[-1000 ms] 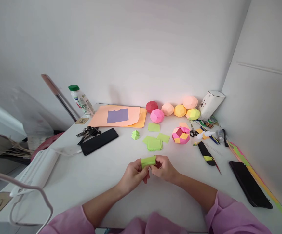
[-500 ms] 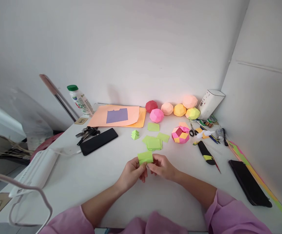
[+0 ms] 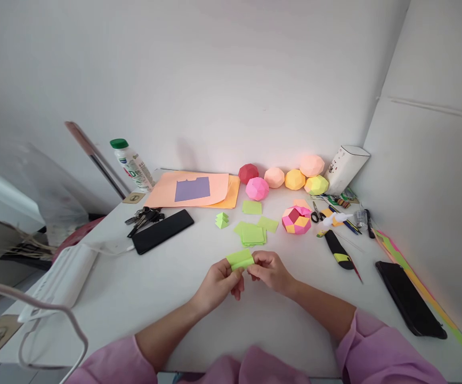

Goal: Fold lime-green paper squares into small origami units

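Observation:
A small green paper piece (image 3: 240, 258) with a crease along its lower part is held above the table between both hands. My left hand (image 3: 219, 282) pinches its left and lower edge, thumb in front. At the right edge, the fingers of my right hand (image 3: 269, 271) are closed on the same paper. Just beyond lies a loose stack of green paper pieces (image 3: 253, 234), with single green pieces (image 3: 251, 207) around it. To the left of the stack stands a small folded green paper unit (image 3: 221, 220).
Faceted paper balls (image 3: 257, 189) line the wall. A multicoloured paper ball (image 3: 296, 221), scissors (image 3: 316, 215) and a box cutter (image 3: 338, 250) lie to the right, a black pouch (image 3: 408, 298) nearer. A black phone (image 3: 162, 232), keys (image 3: 145, 217), bottle (image 3: 132, 165) and power strip (image 3: 61, 280) are left.
The green paper has tilted, its right end higher, and its lower part now shows a folded-up strip. My right hand has shifted slightly to the right.

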A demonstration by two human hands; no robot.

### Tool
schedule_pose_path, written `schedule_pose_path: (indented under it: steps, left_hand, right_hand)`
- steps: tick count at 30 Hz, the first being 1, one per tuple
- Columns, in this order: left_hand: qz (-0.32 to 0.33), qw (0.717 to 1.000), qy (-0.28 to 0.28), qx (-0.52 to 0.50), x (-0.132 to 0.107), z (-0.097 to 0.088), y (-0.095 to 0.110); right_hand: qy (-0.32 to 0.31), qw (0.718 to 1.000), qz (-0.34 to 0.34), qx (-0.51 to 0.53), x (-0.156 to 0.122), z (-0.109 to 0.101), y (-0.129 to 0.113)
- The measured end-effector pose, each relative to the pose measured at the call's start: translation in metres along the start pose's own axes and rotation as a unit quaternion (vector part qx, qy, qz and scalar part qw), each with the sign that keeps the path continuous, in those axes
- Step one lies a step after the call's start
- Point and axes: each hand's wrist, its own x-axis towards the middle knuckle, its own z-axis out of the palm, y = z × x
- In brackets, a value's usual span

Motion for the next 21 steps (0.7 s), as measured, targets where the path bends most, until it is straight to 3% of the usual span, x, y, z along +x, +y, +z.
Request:
schedule_pose_path:
  steps: [8,12,15,21]
  left_hand:
    - [0.033,0.997,0.058,-0.045,-0.002,-0.004,0.009]
    - [0.078,0.992,0.052,-0.082,-0.002,-0.001,0.010]
    - [0.075,0.992,0.054,-0.080,0.000,0.000,0.008]
    - [0.059,0.996,0.046,-0.057,0.001,-0.001,0.004]
  right_hand:
    - [0.086,0.996,0.009,0.025,0.004,-0.007,-0.006]
    - [0.034,0.999,0.014,0.009,0.003,-0.002,-0.002]
    - [-0.012,0.999,0.034,-0.006,0.002,0.000,0.001]
    - [0.003,0.999,0.029,-0.031,0.004,-0.002,0.007]
